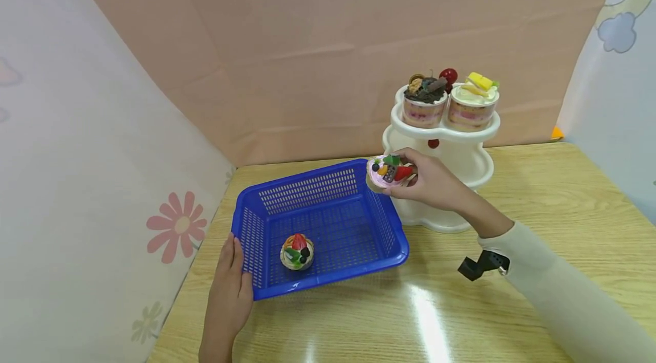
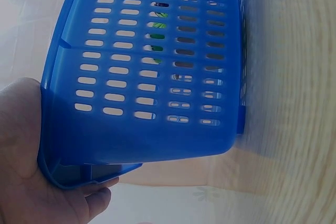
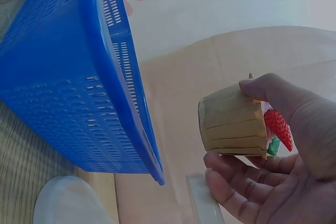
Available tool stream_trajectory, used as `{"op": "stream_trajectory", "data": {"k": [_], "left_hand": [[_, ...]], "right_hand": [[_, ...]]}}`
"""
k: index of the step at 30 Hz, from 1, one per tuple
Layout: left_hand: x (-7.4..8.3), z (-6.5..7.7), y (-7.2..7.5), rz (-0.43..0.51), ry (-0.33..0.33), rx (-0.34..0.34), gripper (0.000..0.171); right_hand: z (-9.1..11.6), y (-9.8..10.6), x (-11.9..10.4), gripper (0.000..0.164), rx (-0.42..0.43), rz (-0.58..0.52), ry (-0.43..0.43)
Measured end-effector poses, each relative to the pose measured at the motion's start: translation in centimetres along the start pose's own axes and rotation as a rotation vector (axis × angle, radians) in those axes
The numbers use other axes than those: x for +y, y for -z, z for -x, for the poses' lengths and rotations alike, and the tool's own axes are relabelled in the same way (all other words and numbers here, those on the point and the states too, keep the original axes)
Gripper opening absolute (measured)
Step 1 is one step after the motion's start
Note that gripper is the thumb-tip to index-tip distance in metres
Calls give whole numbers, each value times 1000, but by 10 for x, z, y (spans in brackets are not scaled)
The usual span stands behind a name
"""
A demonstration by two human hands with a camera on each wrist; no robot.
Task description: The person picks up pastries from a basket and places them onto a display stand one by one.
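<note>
My right hand (image 1: 427, 178) holds a fruit-topped cupcake (image 1: 378, 179) by its side, over the right rim of a blue plastic basket (image 1: 322, 280). The cupcake has pink cream, a strawberry, berries and a green leaf; its tan pleated cup (image 3: 231, 121) shows between thumb and fingers in the right wrist view. My left hand (image 1: 230, 289) grips the basket's left rim, its fingertips curling past the edge in the left wrist view. Inside the basket, at the front left, sits another fruit-topped cupcake (image 1: 297, 253) with pale cream.
A white tiered stand (image 1: 445, 134) rises behind my right hand. Its top tier bears a chocolate-topped dessert cup (image 1: 424, 109) and a yellow-fruit dessert cup (image 1: 472, 109), with a red cherry (image 1: 448, 76) behind. Patterned cloth walls enclose the wooden table (image 1: 558, 209) at the back and sides.
</note>
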State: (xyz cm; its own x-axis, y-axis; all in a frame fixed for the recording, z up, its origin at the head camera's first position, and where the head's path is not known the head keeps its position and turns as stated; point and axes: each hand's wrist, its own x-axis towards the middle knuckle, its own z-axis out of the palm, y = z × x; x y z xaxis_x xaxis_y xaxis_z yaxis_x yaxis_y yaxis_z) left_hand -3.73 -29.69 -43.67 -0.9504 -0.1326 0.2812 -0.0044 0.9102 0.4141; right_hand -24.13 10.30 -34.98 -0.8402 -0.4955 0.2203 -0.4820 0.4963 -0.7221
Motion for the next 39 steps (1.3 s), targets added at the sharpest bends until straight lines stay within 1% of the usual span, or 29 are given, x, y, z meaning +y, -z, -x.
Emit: {"op": "stream_trajectory", "data": {"k": [6,13,17,20,25,30,34,39], "left_hand": [[1,0,1,4,-3,-1,62],[3,0,3,10,-22,7,62],[4,-1,4,3,-11,8,61],[4,-1,4,-1,-6,6,60],[4,-2,5,4,-9,3,61],[3,-1,3,2,2,-3,61],[1,-1,3,2,10,-7,61],[1,-1,2,9,2,-2,60]], "right_hand": [[6,5,4,66,31,-30,-14],[12,10,5,68,69,-10,-61],[13,14,5,70,94,0,-111],[15,18,6,70,125,24,-126],[15,22,11,68,166,62,-94],[13,25,15,66,199,90,-63],[12,26,16,66,216,112,-46],[9,27,20,68,224,135,-17]]}}
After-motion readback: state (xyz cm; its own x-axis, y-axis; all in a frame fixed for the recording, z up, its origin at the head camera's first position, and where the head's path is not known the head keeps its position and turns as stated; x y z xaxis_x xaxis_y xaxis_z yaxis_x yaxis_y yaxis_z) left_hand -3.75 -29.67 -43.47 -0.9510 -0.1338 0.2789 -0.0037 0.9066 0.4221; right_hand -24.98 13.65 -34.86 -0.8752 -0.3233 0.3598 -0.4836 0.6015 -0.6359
